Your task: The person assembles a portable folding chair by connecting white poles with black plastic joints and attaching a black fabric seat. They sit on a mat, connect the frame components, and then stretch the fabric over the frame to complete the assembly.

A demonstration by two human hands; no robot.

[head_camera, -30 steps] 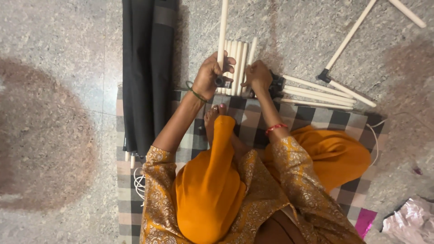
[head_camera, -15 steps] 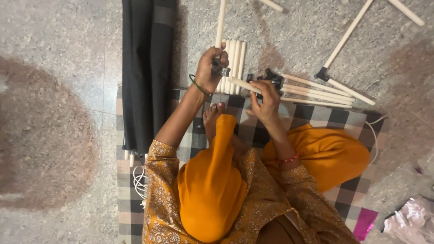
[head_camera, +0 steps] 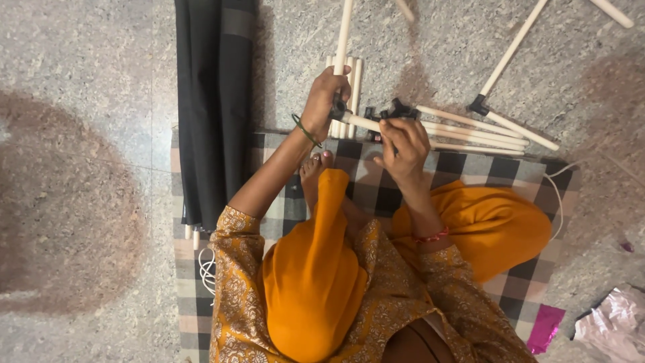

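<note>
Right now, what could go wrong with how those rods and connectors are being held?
1. The left hand grips a black connector joining two cream rods; the upright rod sticks far out and could lever loose.
2. The right hand pinches another black connector near the fingertips; it might slip.
3. Loose rods beside the checked mat could roll.

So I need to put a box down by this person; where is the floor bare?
Bare stone floor lies left of the black fabric roll, and between that roll and the white rods. Crowded: around the left hand and right hand, and the checked mat.
</note>
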